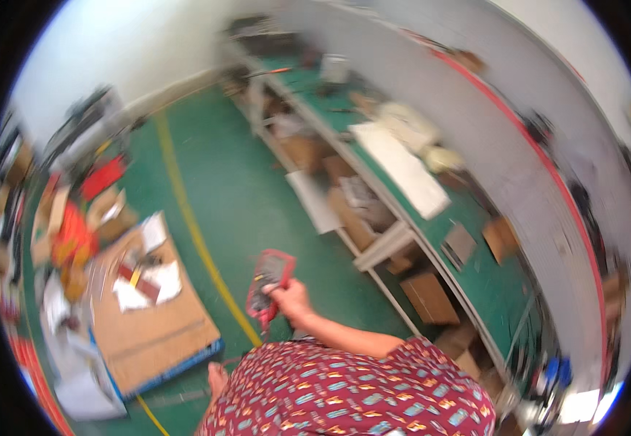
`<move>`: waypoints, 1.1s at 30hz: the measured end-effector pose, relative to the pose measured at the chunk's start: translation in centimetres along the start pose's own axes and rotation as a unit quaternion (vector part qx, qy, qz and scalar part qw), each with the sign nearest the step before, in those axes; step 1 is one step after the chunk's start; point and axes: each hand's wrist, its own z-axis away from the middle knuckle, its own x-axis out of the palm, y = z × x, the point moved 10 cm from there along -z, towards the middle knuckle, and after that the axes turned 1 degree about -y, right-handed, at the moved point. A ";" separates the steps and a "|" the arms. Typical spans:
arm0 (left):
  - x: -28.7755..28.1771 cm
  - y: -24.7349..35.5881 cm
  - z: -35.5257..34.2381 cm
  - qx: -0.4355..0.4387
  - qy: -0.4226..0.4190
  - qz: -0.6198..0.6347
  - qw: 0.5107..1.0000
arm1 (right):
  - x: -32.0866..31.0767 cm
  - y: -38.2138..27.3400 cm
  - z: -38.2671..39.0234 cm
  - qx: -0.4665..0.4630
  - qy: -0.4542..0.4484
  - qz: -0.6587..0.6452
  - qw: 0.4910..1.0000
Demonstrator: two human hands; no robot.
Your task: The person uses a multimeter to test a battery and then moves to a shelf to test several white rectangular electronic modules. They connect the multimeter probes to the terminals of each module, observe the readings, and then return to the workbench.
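My right hand (294, 301) grips a handheld instrument (270, 280) with a red casing and a dark grey face, held out over the green floor at lower centre. My left hand (217, 379) hangs low beside my patterned maroon shirt (344, 392); it is blurred, and its finger shape is unclear. To the left, a cardboard sheet (152, 334) lies on a blue base, with white paper (167, 283) and a brown object (141, 287) on it.
A long green-topped bench (497, 312) runs along the right, with white sheets (395, 167) on it and boxes (428, 298) below. Cluttered boxes (108, 214) and a red item (101, 174) line the left. A yellow floor line (192, 236) curves beside the cardboard.
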 end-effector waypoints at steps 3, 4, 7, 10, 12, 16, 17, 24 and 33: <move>-0.6 9.0 -1.6 -0.036 -0.020 -0.087 0.995 | -1.9 1.1 0.4 0.059 0.022 -0.035 0.997; 0.2 9.0 -2.9 -0.091 -0.056 -0.089 0.990 | -3.1 1.9 0.0 0.038 0.045 -0.058 0.997; -1.1 11.5 -4.2 -0.130 -0.044 -0.061 0.989 | -2.0 3.1 0.0 0.070 0.002 -0.101 0.992; -2.5 11.7 -3.0 -0.172 0.027 -0.011 0.985 | 0.7 2.3 0.3 0.061 -0.045 -0.069 0.995; -2.0 10.2 -1.5 -0.211 0.036 0.018 0.977 | 1.8 3.0 0.3 0.069 -0.068 -0.046 0.994; -1.0 8.5 3.7 -0.234 0.083 -0.011 0.969 | 4.2 2.6 -0.4 0.066 -0.130 -0.043 0.988; -0.7 8.0 5.0 -0.241 0.086 -0.015 0.967 | 4.6 2.6 -0.4 0.063 -0.139 -0.039 0.987; 0.1 6.4 13.1 -0.370 0.048 0.000 0.928 | 7.4 2.9 0.0 0.059 -0.192 0.004 0.980; 0.2 5.4 13.4 -0.329 0.143 0.048 0.932 | 9.7 2.7 0.9 0.052 -0.241 0.006 0.969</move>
